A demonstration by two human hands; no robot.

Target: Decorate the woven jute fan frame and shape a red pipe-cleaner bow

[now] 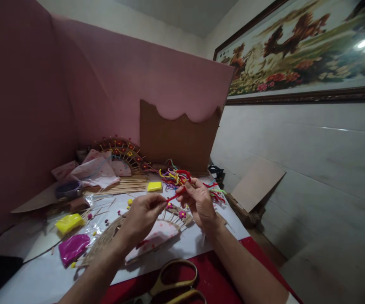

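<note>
Hands point(142, 211) are pinching a red cord point(174, 196), partly covering a fan point(161, 234); scissors point(157, 288) are lying nearer, a bundle point(172, 175) behind.

Scissors point(157, 289) lie before the fan point(161, 234), cardboard point(179, 141) behind it

You work in dim light: the painting point(296, 55) throws back a white glare, the left panel point(17, 105) lies in shadow, while the view stretches and softens toward its edges.
</note>
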